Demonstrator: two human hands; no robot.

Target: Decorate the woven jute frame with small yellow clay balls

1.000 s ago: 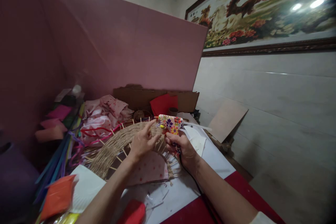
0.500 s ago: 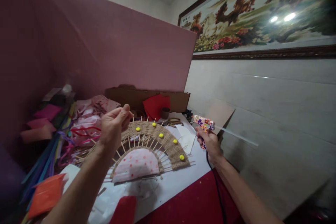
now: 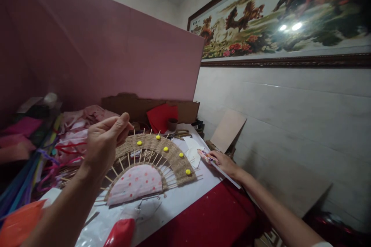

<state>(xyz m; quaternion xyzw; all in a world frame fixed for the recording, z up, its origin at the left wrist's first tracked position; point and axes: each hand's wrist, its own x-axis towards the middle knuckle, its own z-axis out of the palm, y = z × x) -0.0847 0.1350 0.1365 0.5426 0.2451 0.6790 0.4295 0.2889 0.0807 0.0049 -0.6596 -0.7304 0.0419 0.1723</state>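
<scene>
Our left hand is raised above the left end of the woven fan, thumb and forefinger pinched together; whether anything small sits between them we cannot tell. Our right hand is low at the table's right edge, just right of the fan, wrapped around the glue gun; the clear glue stick sticks out behind it toward the red cloth.

The fan lies flat on the white table cover, arch toward the pink board, a pink dotted half-circle at its centre.

Counts: yellow dots on the woven band, five, spaced along the arch; hands, two; glue gun, one; scissors, one pair beyond the fan; small brown cup, one; thin sticks fanning outward, too many and too fine to count.

Risks, as we judge them: the gun's tip is close to loose paper scraps right of the fan, so a hot drip could stick them down; the cord under our right arm could snag and drag the gun off the edge; fresh dots may smear if the raised hand brushes them.
</scene>
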